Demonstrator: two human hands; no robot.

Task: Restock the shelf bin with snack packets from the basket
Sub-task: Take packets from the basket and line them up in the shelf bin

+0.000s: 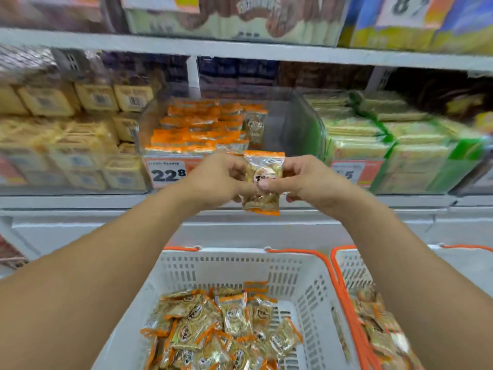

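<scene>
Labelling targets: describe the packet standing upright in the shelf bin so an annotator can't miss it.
Start at the clear shelf bin above the 22.8 price tag, between yellow and green packs. The upright packet stands right of the orange stacked packets. Unlike those, it shows its full front face.

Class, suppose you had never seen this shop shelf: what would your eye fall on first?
Probably the snack packet at centre, held upright between the left hand and right hand before the clear shelf bin. Next, the white basket below, heaped with matching packets.
</scene>
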